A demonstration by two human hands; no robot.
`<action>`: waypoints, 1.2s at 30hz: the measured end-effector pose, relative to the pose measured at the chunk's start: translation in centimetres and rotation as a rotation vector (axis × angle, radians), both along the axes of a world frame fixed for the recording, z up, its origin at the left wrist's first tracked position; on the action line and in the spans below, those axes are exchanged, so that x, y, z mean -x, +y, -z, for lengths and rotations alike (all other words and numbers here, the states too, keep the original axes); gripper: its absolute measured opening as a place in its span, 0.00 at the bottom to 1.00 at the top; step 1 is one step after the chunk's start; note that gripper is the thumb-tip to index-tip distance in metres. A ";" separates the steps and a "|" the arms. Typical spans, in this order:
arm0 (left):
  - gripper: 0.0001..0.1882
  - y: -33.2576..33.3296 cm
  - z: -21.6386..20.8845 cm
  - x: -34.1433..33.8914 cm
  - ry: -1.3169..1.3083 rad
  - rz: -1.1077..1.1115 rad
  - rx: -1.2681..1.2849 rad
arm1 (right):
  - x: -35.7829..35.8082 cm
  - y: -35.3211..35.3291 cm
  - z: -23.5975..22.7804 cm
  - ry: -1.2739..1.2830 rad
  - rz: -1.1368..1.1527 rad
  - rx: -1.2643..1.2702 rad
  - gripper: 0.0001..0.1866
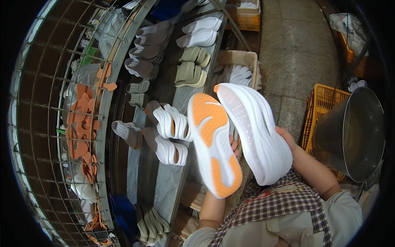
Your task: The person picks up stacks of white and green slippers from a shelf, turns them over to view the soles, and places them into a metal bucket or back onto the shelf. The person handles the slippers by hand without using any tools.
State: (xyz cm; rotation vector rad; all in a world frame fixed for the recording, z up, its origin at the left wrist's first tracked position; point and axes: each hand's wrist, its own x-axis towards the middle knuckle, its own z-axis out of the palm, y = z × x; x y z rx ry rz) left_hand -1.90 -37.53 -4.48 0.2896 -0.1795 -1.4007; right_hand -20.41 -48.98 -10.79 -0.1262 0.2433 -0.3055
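You hold two shoe soles side by side above your lap, both with long axes running up and away from you: your right hand [288,138] grips the all-white foam sole [255,136] by its right edge, your left hand [234,145], mostly hidden and curled behind, grips the white sole with orange tread patches [213,148]. Right of your right hand stands a big metal bucket [349,136], contents unseen, against a yellow plastic crate [321,103]. Up-left of your left hand, the grey tabletop [164,181] carries pairs of white soles [170,123]; beyond them a cardboard box [236,66] holds more white soles.
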 end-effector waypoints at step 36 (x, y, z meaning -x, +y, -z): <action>0.60 5.4 -9.6 -3.7 -2.367 -1.135 -0.187 | -6.3 0.0 6.0 -0.050 -0.178 0.139 0.41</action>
